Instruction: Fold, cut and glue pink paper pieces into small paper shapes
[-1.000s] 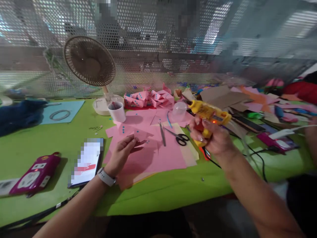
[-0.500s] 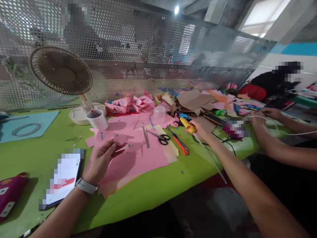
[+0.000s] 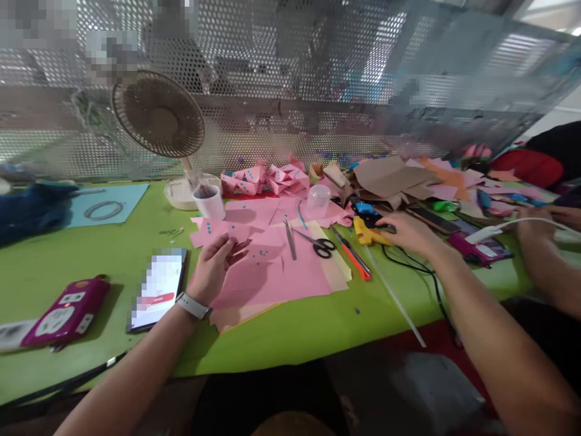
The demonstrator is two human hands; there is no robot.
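Observation:
My left hand (image 3: 218,264), with a pale watch band (image 3: 193,306) on its wrist, is over the pink paper (image 3: 290,284). Its thumb and index finger are pinched together while the other fingers stretch out; what the pinch holds, if anything, is too small to make out. Close to it lies a pink paper piece with blue dots (image 3: 218,228). My right hand (image 3: 408,233) is beside a yellow glue gun (image 3: 365,232), its fingers apart and not wrapped round it. A long translucent glue stick (image 3: 394,297) trails back from the gun toward the table edge.
Tweezers (image 3: 290,241), black-handled scissors (image 3: 323,247) and an orange cutter (image 3: 358,261) lie on the paper's right side. Behind are a white cup (image 3: 209,203), a fan (image 3: 158,115) and folded pink pieces (image 3: 265,178). A phone (image 3: 158,287) lies left; another person's hand (image 3: 535,230) is right.
My right hand has let go of the glue gun, which now lies turned on the table. The view has swung right to left, showing more of the left side. My left hand keeps its pinch.

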